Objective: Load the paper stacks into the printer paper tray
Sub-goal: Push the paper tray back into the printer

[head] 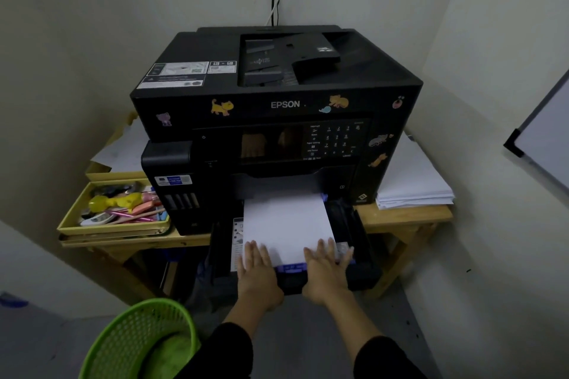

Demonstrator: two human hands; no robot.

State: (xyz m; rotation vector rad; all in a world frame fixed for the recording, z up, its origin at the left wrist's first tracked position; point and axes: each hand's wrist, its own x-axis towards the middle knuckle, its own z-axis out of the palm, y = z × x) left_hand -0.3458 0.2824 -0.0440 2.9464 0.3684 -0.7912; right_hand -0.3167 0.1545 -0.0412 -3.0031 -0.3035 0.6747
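A black Epson printer (277,108) stands on a wooden table. Its paper tray (354,224) is pulled out at the front, with a white paper stack (286,221) lying flat inside. My left hand (257,268) rests palm down on the near left corner of the stack, fingers spread. At the near right corner, my right hand (328,268) lies flat in the same way. Neither hand grips anything. Between the hands a blue paper guide (291,268) shows at the tray's near edge.
Another stack of white paper (412,178) lies on the table (400,215) right of the printer. On the left sit yellow trays (92,224) with pens and small items. A green mesh basket (138,338) stands on the floor at lower left. Walls close in on both sides.
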